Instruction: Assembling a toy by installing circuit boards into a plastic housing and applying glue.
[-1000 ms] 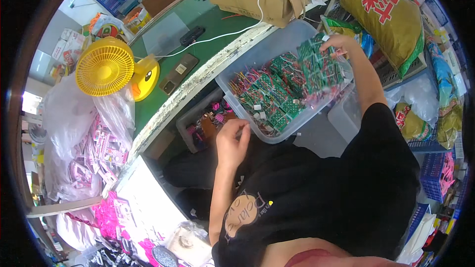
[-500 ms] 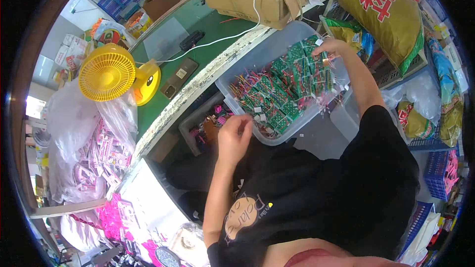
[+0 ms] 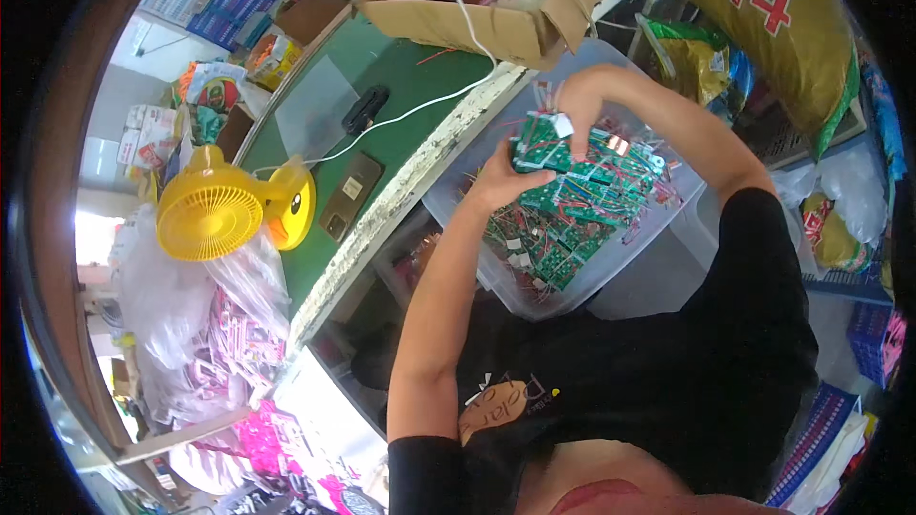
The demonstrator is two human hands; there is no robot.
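Observation:
A green circuit board panel (image 3: 596, 175) with thin red and pale wires is held up, tilted, over a translucent plastic bin (image 3: 523, 303). My left hand (image 3: 506, 179) grips its left edge, the thumb lying across its front. At its upper edge, my right hand (image 3: 584, 105) is closed on the same panel, beside a small white tag (image 3: 563, 126); its fingers behind the board are hidden. More wired green circuit boards (image 3: 553, 253) lie in the bin below. Some of them are covered by the raised panel.
Left of the bin runs a worn white ledge (image 3: 382, 195) edging a green tabletop (image 3: 315, 200). On it are a yellow duck fan (image 3: 218, 215), a phone (image 3: 353, 195) and a white cable (image 3: 420, 113). An open cardboard box (image 3: 458, 24) stands beyond, and large gold sacks (image 3: 782, 29) at the right.
My left hand has moved up and right from the bin's near corner onto the circuit board panel. My right hand has shifted left, bringing the panel with it. The view has shifted slightly.

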